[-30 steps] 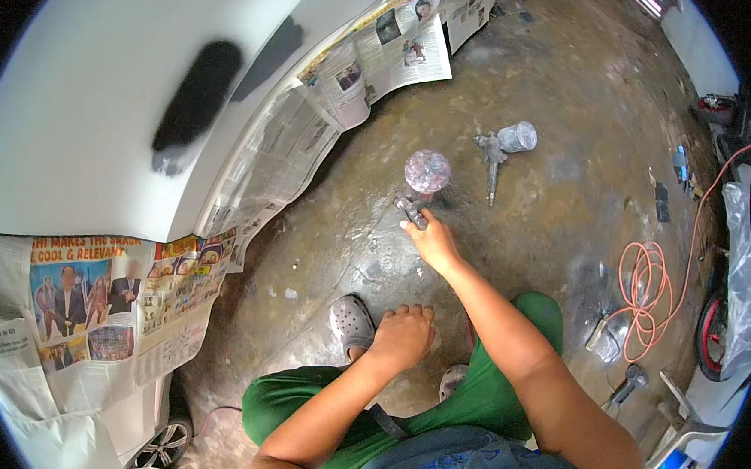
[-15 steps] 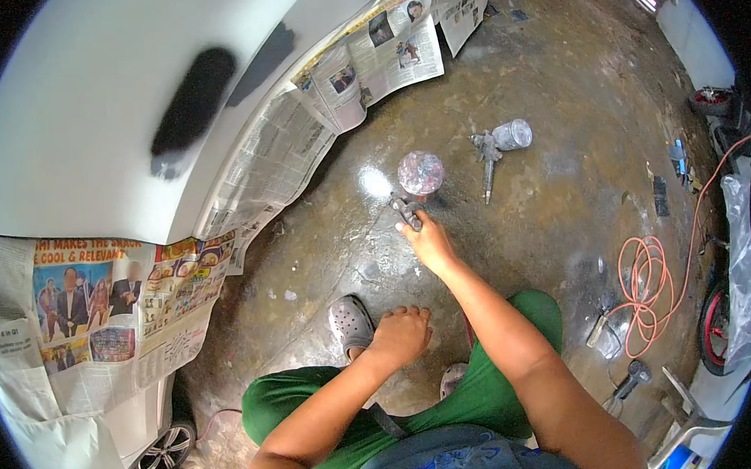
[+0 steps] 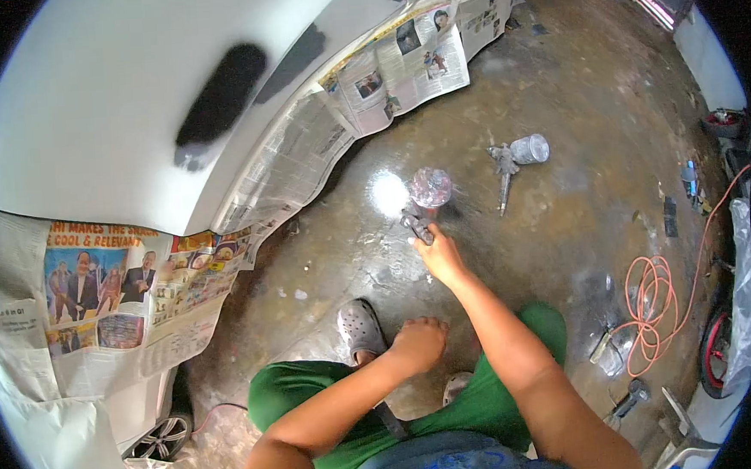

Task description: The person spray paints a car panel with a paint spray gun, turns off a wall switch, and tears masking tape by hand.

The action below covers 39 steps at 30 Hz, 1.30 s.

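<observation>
Resting the left hand [image 3: 420, 345], fingers loosely curled, near the grey clog [image 3: 361, 328]; farther out, gripping the spray gun [image 3: 416, 226] in the right hand [image 3: 441, 259], best held firmly, cup [image 3: 431, 186] level, clear of the second spray gun [image 3: 506, 168] beyond.

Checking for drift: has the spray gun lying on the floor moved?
No: the lying spray gun keeps its place relative to the newspaper; only the view shifted.

Spray gun [image 3: 420, 225] in right hand [image 3: 441, 256], above stained floor [image 3: 575, 119].
Second spray gun [image 3: 517, 159] lies on floor. Left hand [image 3: 421, 345] curled, near grey clog [image 3: 359, 323]. Newspaper [image 3: 293, 149] masks edge of white car panel [image 3: 118, 95].
</observation>
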Motion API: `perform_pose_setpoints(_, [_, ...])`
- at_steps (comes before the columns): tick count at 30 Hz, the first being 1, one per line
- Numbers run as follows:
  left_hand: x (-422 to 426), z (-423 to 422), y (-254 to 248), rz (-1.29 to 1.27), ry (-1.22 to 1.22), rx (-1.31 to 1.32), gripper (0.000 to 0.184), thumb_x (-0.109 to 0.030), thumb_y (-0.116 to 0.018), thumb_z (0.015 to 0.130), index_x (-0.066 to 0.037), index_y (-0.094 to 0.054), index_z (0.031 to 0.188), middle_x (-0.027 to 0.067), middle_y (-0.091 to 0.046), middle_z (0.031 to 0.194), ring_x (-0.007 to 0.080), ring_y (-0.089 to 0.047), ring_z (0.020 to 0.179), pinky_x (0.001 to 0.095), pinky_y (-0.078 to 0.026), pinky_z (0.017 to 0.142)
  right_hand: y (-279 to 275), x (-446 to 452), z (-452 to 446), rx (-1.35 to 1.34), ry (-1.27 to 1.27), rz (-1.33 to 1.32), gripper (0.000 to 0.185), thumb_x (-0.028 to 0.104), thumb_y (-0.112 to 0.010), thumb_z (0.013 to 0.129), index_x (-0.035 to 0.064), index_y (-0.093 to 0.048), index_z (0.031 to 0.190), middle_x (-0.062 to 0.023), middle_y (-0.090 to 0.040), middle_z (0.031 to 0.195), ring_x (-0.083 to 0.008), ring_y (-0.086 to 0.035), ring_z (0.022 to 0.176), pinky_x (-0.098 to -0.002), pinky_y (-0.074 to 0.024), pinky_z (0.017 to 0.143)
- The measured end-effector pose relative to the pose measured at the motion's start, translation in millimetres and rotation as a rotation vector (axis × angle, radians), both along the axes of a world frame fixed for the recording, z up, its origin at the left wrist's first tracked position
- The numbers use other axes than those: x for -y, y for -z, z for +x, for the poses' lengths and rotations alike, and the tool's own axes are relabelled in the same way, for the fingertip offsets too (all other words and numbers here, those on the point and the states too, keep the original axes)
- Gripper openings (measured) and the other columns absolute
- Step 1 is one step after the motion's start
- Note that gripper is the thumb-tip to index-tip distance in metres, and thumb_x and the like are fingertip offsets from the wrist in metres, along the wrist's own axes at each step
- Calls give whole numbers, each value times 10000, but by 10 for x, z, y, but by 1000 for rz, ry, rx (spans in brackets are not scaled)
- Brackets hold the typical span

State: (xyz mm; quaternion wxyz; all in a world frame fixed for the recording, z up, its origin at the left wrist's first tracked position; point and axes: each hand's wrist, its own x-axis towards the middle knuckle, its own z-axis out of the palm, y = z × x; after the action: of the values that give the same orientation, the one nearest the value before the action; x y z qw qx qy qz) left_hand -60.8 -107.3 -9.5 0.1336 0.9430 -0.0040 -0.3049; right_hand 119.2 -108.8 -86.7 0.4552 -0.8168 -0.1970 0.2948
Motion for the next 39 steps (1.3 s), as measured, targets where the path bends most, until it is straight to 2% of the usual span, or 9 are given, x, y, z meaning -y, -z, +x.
perform_pose_setpoints(7, [295, 170, 526, -264, 215, -194, 582, -89, -740, 790, -31, -594, 1350, 217, -640, 1294, 377, -614, 1215, 490, -499, 960, -720, 151, -262, 35, -58, -72, 511, 424, -646, 948, 85, -576, 1324, -275, -681, 1136, -480, -632, 1084, -521, -509, 903])
perform_pose_setpoints(11, [618, 40, -251, -249, 86, -489, 456, -158, -632, 878, -25, -595, 1313, 233, -658, 1247, 374, -637, 1174, 473, -503, 973, -1162, 603, -353, 69, -105, -153, 564, 435, -650, 947, 65, -565, 1364, -273, -675, 1175, -465, -640, 1093, -512, -516, 910])
perform_pose_setpoints(13, [753, -358, -913, -372, 29, -490, 393, -238, -540, 944, 4, -623, 1242, 261, -676, 1188, 396, -643, 1153, 497, -518, 963, -1627, 978, -356, -55, -124, -201, 579, 451, -653, 943, 68, -568, 1369, -271, -663, 1215, -453, -634, 1122, -504, -511, 929])
perform_pose_setpoints(16, [1525, -2004, -217, -627, 79, -458, 398, -261, -522, 947, 20, -633, 1207, 274, -669, 1173, 379, -643, 1134, 491, -502, 952, -2510, 1598, -427, -254, -125, -302, 646, 484, -664, 928, 73, -549, 1413, -268, -623, 1312, -447, -589, 1219, -475, -478, 1011])
perform_pose_setpoints(19, [1784, -3056, -782, -1090, 88, -565, 437, -260, -498, 932, 25, -635, 1234, 262, -638, 1256, 377, -613, 1172, 465, -473, 1006, -3079, 2254, -795, -313, -51, -355, 731, 562, -659, 903, 79, -536, 1437, -275, -628, 1313, -429, -594, 1240, -457, -465, 1036])
perform_pose_setpoints(21, [1641, -2577, -2392, -992, -120, -699, 574, -380, -380, 1018, 35, -521, 1389, 283, -549, 1403, 407, -533, 1299, 465, -412, 1101, -3642, 2626, -1036, -358, -13, -234, 677, 560, -664, 899, 87, -593, 1378, -263, -672, 1239, -412, -636, 1179, -464, -481, 999])
perform_pose_setpoints(26, [1625, -2514, -3039, -731, -287, -419, 388, -323, -477, 1012, -11, -609, 1201, 189, -624, 1219, 295, -591, 1147, 382, -459, 990, -4058, 3357, -1702, -332, 122, -207, 695, 595, -653, 885, 1, -641, 1246, -265, -709, 1106, -451, -643, 1126, -480, -492, 962])
perform_pose_setpoints(28, [1673, -2015, -3838, -835, -531, -394, 240, -261, -571, 995, -42, -643, 1061, 101, -673, 1063, 207, -635, 995, 328, -490, 891, -4361, 3478, -1844, -231, 251, -87, 472, 530, -667, 930, 58, -665, 932, -27, -606, 660, -128, -555, 483, -314, -443, 440])
perform_pose_setpoints(39, [2011, -1187, -4868, -1826, -1001, -363, 251, -203, -593, 1037, -133, -582, 1277, 12, -655, 1238, 137, -640, 1099, 315, -514, 1001, -6531, 2940, -1696, -334, 97, 125, 561, 575, -582, 975, 49, -687, 812, -8, -525, 505, -102, -469, 416, -286, -382, 414])
